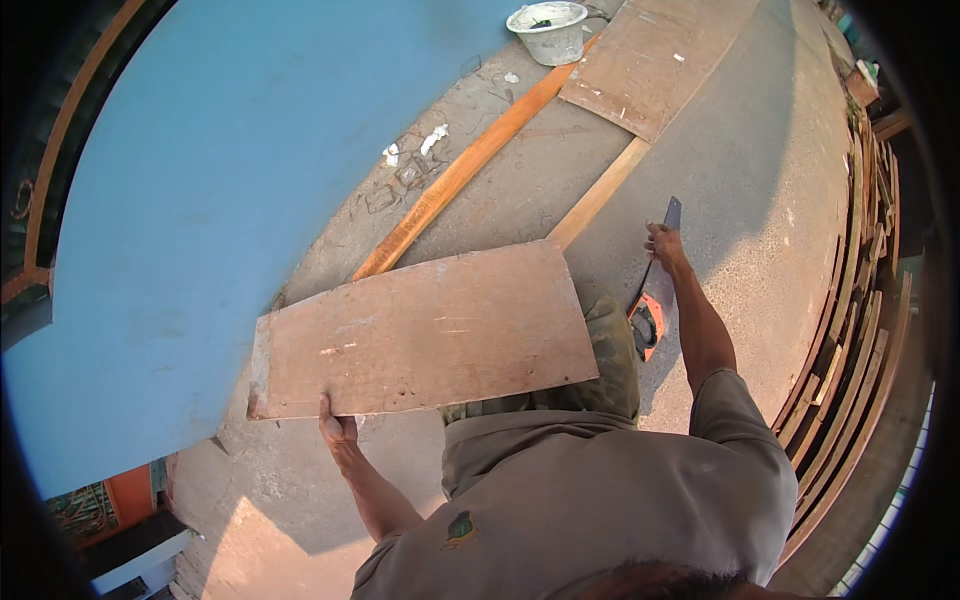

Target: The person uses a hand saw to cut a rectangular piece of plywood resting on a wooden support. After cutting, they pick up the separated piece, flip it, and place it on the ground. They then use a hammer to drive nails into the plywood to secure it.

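Note:
A brown plywood board [430, 330] lies across in front of me, its surface scuffed and marked with pale streaks. My left hand [338, 428] is closed on its near edge, close to the left corner, thumb on top. To the right of the board, my right hand [662, 244] grips a handsaw [673, 212] around its blade. The saw's orange and black handle [648, 325] points back toward me, beside my right leg. Two long timber strips, an orange-brown one [470, 165] and a paler one [600, 192], run from the board's far side toward the back.
A second plywood sheet [655, 65] lies on the far ends of the strips. Behind it stands a whitish, stained bucket [548, 40]. A blue wall [230, 180] rises on the left. Long planks [850, 360] are stacked along the right. White scraps [434, 138] and wire litter the concrete.

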